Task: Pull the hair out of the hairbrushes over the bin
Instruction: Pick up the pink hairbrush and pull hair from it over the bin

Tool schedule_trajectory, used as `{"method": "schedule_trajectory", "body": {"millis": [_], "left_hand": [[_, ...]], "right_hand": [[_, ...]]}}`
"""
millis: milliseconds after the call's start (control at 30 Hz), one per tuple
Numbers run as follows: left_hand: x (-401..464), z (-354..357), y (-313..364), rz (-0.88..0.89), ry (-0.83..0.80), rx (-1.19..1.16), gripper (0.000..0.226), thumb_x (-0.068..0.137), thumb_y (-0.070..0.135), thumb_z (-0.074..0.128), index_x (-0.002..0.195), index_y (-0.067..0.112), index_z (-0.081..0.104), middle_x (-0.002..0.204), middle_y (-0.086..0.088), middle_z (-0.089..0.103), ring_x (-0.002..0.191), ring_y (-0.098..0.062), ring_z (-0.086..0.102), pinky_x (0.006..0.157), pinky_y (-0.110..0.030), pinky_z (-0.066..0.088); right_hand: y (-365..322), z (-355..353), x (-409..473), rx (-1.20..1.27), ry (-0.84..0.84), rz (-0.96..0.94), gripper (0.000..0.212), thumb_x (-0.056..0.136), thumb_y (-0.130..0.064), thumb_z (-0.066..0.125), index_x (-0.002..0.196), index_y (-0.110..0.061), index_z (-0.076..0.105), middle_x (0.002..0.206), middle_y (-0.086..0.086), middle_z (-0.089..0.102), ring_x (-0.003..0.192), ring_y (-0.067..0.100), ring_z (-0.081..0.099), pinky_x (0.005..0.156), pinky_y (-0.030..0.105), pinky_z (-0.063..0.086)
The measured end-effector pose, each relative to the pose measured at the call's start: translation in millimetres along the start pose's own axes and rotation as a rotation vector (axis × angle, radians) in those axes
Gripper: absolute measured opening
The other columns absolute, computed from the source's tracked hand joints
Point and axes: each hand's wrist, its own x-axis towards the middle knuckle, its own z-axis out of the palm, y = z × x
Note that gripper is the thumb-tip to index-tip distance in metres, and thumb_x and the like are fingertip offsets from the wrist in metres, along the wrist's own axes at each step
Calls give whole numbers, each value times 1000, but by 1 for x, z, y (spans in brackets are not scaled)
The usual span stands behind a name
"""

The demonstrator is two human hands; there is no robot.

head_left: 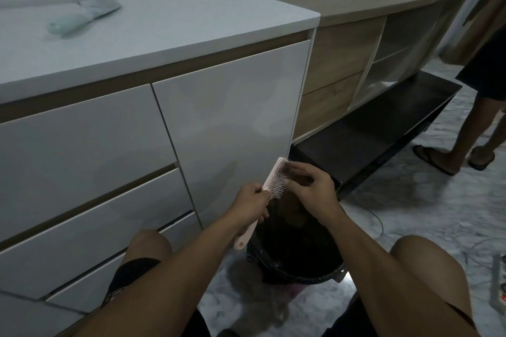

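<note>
My left hand point(253, 198) grips a pink hairbrush point(275, 179) by its handle, bristles facing right, head tilted up. My right hand point(309, 186) is at the bristles, fingertips pinching among them; any hair between the fingers is too fine to make out. Both hands are above a bin point(295, 262) lined with a black bag, standing on the floor between my knees. A pale green hairbrush point(79, 18) lies on the white countertop at the far left.
White drawers and a cabinet door point(232, 117) stand close in front. A low black shelf point(369, 142) runs right of the bin. Another person's legs point(471, 128) stand at the right. Cables and a power strip point(499, 293) lie on the marble floor.
</note>
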Motion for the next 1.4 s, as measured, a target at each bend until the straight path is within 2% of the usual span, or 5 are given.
{"method": "schedule_trajectory", "body": {"millis": [167,633,800,1167,1400], "left_hand": [[3,-1,-1,-39,18,-89,20,91,7,42,99,3,60,80,-11,61,47,-14,46,39,-22,33],[4,6,0,21,1,50,23,92,10,44,106,5,62,81,-7,63,48,-13,49,38,-20,36],[0,10,1,48,-11,90,17,93,10,44,96,14,60,83,-7,63,47,-13,48,41,-22,37],[2,8,-3,87,28,198,20,93,10,47,76,17,55,75,-13,61,43,-14,49,35,-17,36],[-1,13,-2,143,5,248,18,93,12,48,97,5,64,65,-5,55,48,-14,48,47,-22,40]], "right_hand": [[1,-3,2,0,101,140,26,81,-2,74,98,-21,69,86,-1,74,70,9,73,83,39,60],[4,-4,5,80,71,190,36,82,-20,76,115,-14,62,95,1,73,73,15,75,80,37,60],[9,-3,8,51,143,189,10,86,-11,71,94,-17,67,87,5,74,65,14,74,75,35,61],[3,-9,10,194,165,253,30,81,-10,74,110,-16,66,95,4,71,84,22,72,81,39,60],[7,-2,6,-18,154,53,31,78,-13,79,108,-16,75,104,2,74,92,11,69,90,35,57]]}}
